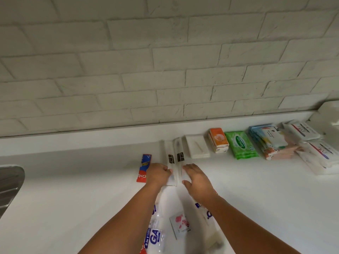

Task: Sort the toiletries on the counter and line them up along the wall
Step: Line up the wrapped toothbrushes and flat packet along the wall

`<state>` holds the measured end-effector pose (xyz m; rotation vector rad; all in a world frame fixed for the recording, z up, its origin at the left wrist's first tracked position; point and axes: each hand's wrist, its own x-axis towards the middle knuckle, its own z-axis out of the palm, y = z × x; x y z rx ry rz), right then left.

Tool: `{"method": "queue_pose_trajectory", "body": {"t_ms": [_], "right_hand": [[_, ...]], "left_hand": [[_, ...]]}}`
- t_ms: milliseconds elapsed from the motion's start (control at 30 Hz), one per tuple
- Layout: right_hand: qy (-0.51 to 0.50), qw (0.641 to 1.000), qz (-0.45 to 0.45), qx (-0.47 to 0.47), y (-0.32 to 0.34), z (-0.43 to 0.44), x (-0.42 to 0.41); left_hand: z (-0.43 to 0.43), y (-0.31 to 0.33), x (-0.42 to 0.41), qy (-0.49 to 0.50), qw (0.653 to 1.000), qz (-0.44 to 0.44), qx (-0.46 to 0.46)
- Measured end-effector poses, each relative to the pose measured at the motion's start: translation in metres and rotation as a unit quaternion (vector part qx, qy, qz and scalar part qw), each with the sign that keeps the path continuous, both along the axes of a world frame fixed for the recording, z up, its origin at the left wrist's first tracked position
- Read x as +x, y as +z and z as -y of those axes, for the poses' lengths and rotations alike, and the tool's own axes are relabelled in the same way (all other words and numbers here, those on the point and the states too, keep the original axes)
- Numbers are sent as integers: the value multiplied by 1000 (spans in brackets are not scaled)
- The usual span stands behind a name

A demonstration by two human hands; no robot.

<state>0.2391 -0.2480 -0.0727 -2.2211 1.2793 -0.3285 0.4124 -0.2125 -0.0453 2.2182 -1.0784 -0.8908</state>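
Both grips sit at the near ends of two white toothbrush sleeves lying side by side, pointing at the wall. The left grip point(158, 173) has its fingers curled down onto the left toothbrush sleeve point(170, 159), pinching its near end. The right grip point(197, 180) lies with straight fingers and a spread thumb against the near end of the right toothbrush sleeve point(180, 156), pressing rather than clasping.

A plain white worktop point(73, 189) carries everything, backed by a raised ledge and a white-painted brick wall point(165, 61). A metal sink point(9, 182) cuts into the left edge, well apart from the grips; the stretch between it and the row is bare. A white fixture point(330, 114) stands at the far right corner.

Just left of the left grip lies a red Colgate toothpaste box point(144, 167), partly under the wrist. To the right of the sleeves the row runs along the ledge: a flat white sachet point(197, 146), a stack of orange tissue packs point(219, 140), a green Sanicare wipes pack point(241, 144), a stack of blue and white wipes packs point(266, 140), then two Dove packs point(302, 132), one nearer the wall than the other.

Between the forearms, near the worktop's front, lie loose items: clear sachets with blue lettering point(154, 237), a small sachet with pink print point(180, 226), and another clear sachet point(207, 215) beside the right forearm.
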Motion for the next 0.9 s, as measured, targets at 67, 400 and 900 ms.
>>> {"method": "queue_pose_trajectory", "body": {"t_ms": [67, 400, 900], "right_hand": [[-1, 1000, 6, -8, -5, 1, 2], [-13, 999, 10, -35, -14, 5, 4], [4, 999, 54, -8, 0, 3, -11]], "left_hand": [[6, -1, 1, -12, 1000, 26, 12], [18, 0, -5, -32, 990, 135, 28], [10, -4, -10, 16, 995, 96, -19]]}}
